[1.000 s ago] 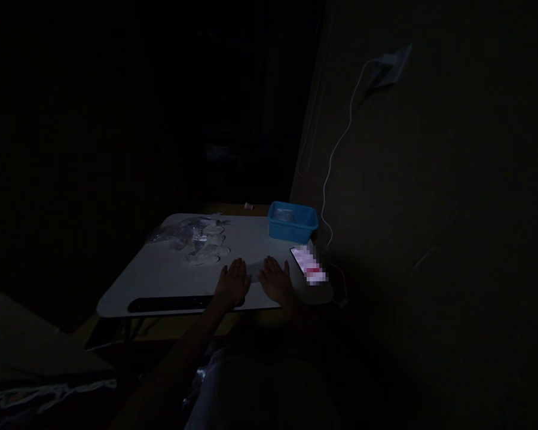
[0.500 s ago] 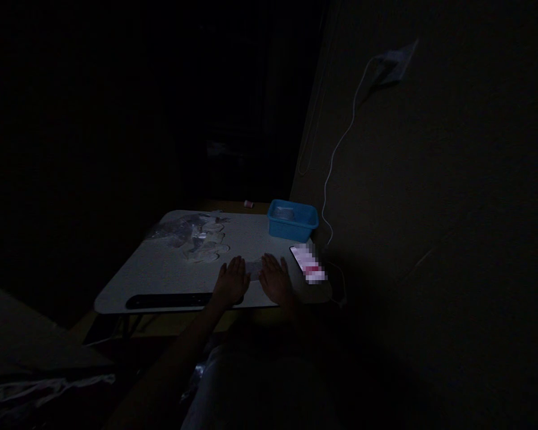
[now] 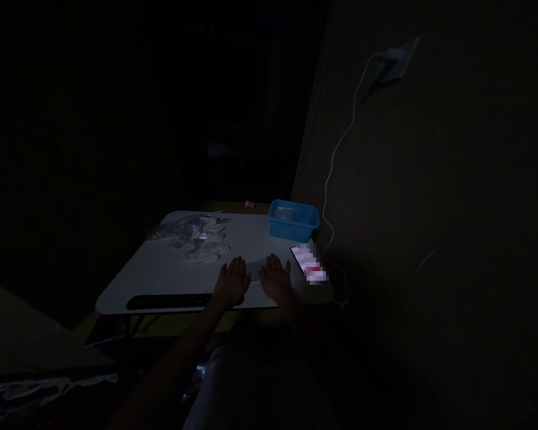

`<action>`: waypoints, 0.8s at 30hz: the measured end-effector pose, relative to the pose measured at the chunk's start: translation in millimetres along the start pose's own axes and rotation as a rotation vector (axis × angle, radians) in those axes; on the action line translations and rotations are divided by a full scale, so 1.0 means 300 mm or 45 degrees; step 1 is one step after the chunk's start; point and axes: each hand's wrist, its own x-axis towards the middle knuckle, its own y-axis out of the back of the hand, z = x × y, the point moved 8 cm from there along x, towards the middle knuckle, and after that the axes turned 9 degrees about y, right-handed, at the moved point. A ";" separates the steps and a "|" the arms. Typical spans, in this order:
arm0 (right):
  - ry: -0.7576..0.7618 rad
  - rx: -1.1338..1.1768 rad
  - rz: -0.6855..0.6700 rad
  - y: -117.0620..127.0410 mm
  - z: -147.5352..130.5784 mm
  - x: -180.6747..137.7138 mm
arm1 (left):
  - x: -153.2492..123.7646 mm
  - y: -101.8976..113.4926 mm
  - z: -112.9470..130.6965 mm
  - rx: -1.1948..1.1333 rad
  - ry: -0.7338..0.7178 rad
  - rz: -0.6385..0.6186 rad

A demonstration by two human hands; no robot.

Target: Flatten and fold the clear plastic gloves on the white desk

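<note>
A thin, pale, see-through sheet [image 3: 255, 270], perhaps a small plastic bag, lies flat on the white table [image 3: 161, 269]. My left hand [image 3: 232, 282] rests palm down at its left side, fingers stretched out. At the right side my right hand [image 3: 275, 279] also lies flat, with the thumb apart from the fingers. Both hands cover parts of the sheet, so its full outline is hidden. Just right of my right hand is a lit phone [image 3: 308, 264], its screen blurred.
A blue basket [image 3: 291, 227] with a clear packet [image 3: 284, 213] inside stands at the back right. Crumpled clear plastic [image 3: 179, 230] and pale stringy loops [image 3: 206, 248] lie at the left. A white cable [image 3: 341, 140] runs down the right wall. The room is very dark.
My right hand's fingers have shifted slightly, with the thumb now further out. The left hand stays in place, and the sheet between them looks a little smoother.
</note>
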 end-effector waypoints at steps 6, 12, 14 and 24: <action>-0.105 -0.010 0.104 0.023 0.127 0.002 | 0.003 0.003 -0.010 -0.069 0.003 -0.005; -0.011 0.058 0.197 0.028 0.152 -0.002 | 0.009 0.008 -0.022 -0.154 0.012 0.054; 0.039 0.080 0.215 0.029 0.138 -0.005 | 0.010 0.006 -0.023 -0.164 0.011 0.056; 0.069 0.146 0.282 0.059 0.125 -0.016 | 0.013 0.015 -0.038 -0.294 -0.028 0.148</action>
